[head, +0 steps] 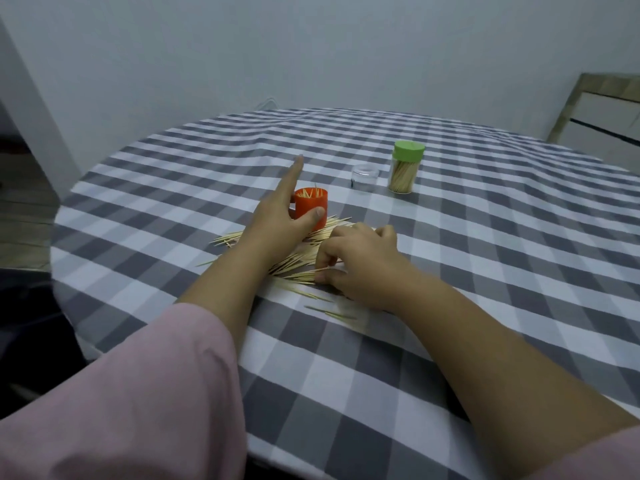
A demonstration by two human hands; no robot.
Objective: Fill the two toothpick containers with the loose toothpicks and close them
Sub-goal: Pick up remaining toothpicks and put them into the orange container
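While the green-lidded container [406,171] looks done, left hand [280,216] grips the orange container [310,206], right hand [360,261] pinching loose toothpicks [301,268]; plenty left.

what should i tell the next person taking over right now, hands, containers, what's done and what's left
Left hand: steadies the open orange container, thumb on its front, forefinger straight.
Right hand: pinches toothpicks from the loose pile on the checked tablecloth.
Done: green-lidded container stands full and closed, far right.
Orange container is partly filled. A clear cap lies beside the green one.
Left: load the remaining toothpicks, then close the orange container.
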